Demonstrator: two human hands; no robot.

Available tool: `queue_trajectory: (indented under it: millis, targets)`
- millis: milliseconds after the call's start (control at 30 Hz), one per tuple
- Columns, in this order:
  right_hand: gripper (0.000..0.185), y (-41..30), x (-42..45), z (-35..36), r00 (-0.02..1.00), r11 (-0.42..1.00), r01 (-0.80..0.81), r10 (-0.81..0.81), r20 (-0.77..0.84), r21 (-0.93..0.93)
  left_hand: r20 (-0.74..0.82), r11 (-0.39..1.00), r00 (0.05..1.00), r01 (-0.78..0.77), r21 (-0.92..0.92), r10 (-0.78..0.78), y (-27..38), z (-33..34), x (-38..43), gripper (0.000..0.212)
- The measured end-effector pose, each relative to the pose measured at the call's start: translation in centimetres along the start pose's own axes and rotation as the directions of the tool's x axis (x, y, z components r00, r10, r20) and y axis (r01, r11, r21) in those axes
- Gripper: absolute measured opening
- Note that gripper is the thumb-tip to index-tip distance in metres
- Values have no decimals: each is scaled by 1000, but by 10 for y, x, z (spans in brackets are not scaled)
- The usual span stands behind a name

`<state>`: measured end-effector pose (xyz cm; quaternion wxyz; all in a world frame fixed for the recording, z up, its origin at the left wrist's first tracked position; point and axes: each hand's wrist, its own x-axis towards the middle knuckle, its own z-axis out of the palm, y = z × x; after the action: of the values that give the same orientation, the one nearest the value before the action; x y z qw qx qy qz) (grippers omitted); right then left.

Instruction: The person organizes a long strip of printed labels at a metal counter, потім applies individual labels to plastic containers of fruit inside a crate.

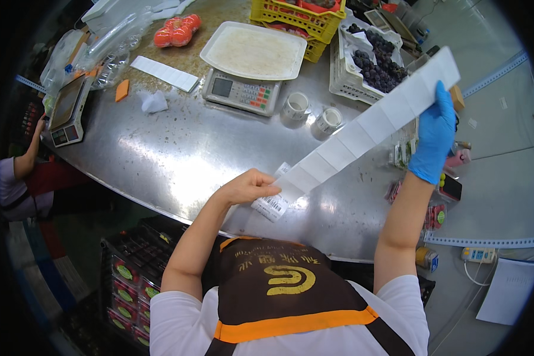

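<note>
A long white strip of labels (356, 133) stretches diagonally between my two hands above the steel table. My left hand (251, 187), bare, pinches its lower end between thumb and fingers. Just under that hand hangs a printed barcode label (270, 205). My right hand (434, 133), in a blue glove, grips the strip near its upper right end. Two label rolls (296, 107) (327, 121) stand on the table behind the strip. Farther back is a weighing scale (242, 91) with a white tray (253, 50) on top.
A crate of dark grapes (353, 86) stands at the back right, beside stacked yellow crates (325, 22). Wrapped orange-red fruit (177, 30), folded labels (164, 73) and crumpled tissue (153, 101) lie at the back left. Another person's arm (29, 149) is near a second scale (66, 111).
</note>
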<state>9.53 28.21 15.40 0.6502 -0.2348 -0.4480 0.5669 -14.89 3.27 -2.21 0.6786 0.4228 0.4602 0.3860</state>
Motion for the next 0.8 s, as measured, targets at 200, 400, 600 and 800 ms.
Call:
queue_trajectory:
  millis: [200, 400, 600, 800]
  targets:
    - [24, -67, -67, 13, 997, 998, 58, -60, 45, 32, -360, 945, 933, -116, -305, -1, -3, -19, 24, 19]
    - [29, -41, -145, 12, 861, 959, -267, 193, 471, 94, -483, 686, 849, -483, -544, 215, 22, -80, 11, 27]
    - [34, 23, -168, -7, 222, 691, 279, 630, 745, -667, -628, 882, 690, -470, -11, 360, 64, -82, -10, 19]
    - [37, 45, -141, 43, 618, 624, 66, 588, 523, -779, -406, 791, 697, -405, 458, 591, 95, -28, -16, 19]
